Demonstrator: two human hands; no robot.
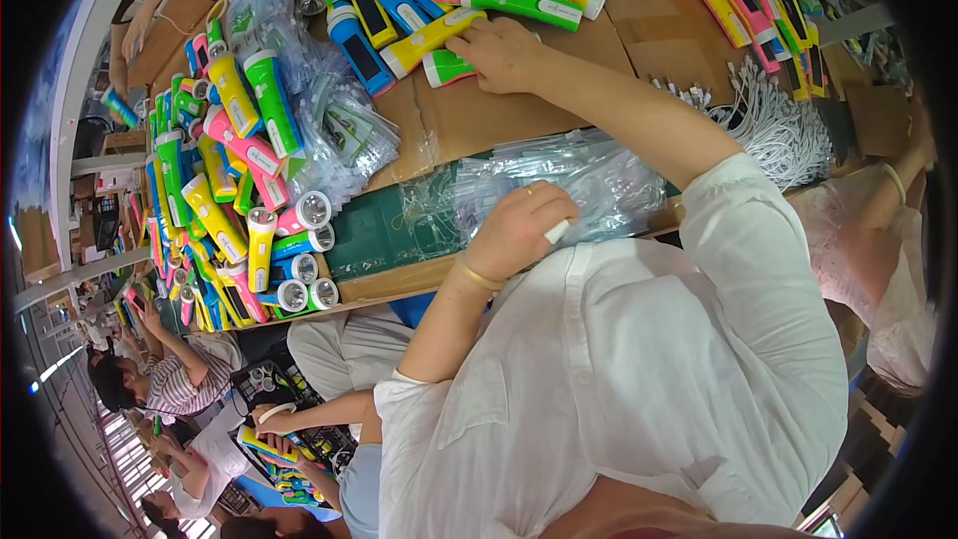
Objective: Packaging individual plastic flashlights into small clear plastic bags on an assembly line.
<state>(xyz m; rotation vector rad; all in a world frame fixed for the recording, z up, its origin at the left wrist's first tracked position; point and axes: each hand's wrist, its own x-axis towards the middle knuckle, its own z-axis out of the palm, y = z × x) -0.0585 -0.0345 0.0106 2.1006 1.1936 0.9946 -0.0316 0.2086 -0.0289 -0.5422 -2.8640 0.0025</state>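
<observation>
My right hand reaches across the cardboard with its fingers curled over a green flashlight, whose middle it hides. Its fingertips touch a yellow flashlight lying alongside. Close to my body, my left hand is closed above a pile of clear plastic bags. A small white piece shows at its fingertips; whether it is held or wrapped on a finger I cannot make out.
Flashlights in several colours are heaped at left; more lie along the far side. Clear packets lie beside the left heap. Bundled white cables lie at right. Co-workers sit at left; another person's arm shows at right.
</observation>
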